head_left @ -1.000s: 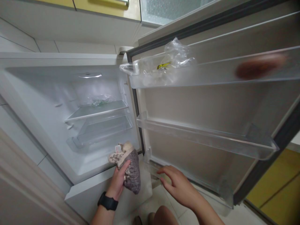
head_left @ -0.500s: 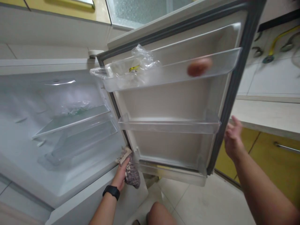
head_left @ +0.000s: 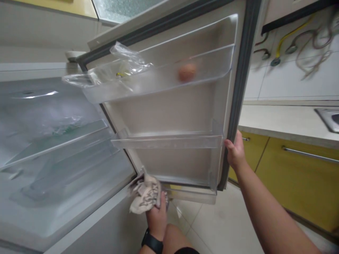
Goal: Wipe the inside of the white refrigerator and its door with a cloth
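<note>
My left hand [head_left: 156, 215], with a black band on the wrist, is closed on a crumpled cloth [head_left: 146, 195], pale with dark markings. The cloth is just in front of the lower hinge-side corner of the open fridge door [head_left: 172, 116]. At the door's outer edge, my right hand [head_left: 236, 150] grips the frame, thumb on the inner side and fingers hidden behind. Clear bins line the door. In the top bin [head_left: 159, 79] are a crinkled plastic bag [head_left: 125, 56] and a blurred reddish-brown round thing [head_left: 186, 72].
On the left, the fridge interior [head_left: 39, 109] holds a glass shelf [head_left: 58, 141] with a clear bag and something green on it. To the right are a counter [head_left: 278, 120], yellow cabinets [head_left: 296, 176] and hanging hoses [head_left: 280, 42]. My knee [head_left: 174, 238] shows above the tiled floor.
My right hand has come from beside the door edge to a grip on it. My left hand and the cloth have moved back from the hinge-side corner. The view has turned right.
</note>
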Demonstrator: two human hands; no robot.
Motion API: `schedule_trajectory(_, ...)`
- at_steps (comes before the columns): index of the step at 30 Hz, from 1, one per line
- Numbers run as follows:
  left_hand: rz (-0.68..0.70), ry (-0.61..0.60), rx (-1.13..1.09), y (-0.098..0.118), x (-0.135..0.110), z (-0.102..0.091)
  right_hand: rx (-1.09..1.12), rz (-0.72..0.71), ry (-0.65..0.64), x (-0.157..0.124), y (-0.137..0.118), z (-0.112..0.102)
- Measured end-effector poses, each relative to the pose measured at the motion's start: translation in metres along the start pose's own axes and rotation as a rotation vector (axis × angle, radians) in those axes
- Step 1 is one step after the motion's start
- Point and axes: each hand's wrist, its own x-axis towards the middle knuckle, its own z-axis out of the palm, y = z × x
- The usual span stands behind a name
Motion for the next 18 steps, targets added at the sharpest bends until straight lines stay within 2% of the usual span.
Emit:
schedule_trajectory(2, 0.144, -0.241, 0.167, -0.008, -0.020, 0.018, 0.036, 0.045, -0.001, -0.003, -0.008, 0.000)
schedule_trajectory(4, 0.275, -0.470, 0.238, -0.018, -0.039, 0.034, 0.044, 0.049, -0.007, -0.004, -0.012, 0.001)
schedule_trajectory(7, 0.445, -0.669, 0.293, -0.021, -0.060, 0.056, 0.039, 0.041, -0.020, -0.005, -0.016, 0.002)
schedule_trajectory(11, 0.413, -0.886, 0.223, 0.005, -0.072, 0.077, 0.064, 0.059, -0.023, -0.004, -0.017, 0.002)
schedule_trajectory(14, 0.422, -0.919, 0.215, 0.018, -0.062, 0.071, 0.078, 0.059, -0.029, -0.005, -0.017, 0.000)
schedule_trajectory(16, 0.518, -0.838, 0.306, 0.012, -0.047, 0.053, 0.066, 0.055, -0.042, -0.006, -0.017, -0.003)
schedule_trajectory(18, 0.664, -0.684, 0.479, -0.004, -0.028, 0.025, 0.056, 0.049, -0.057, -0.009, -0.018, -0.005)
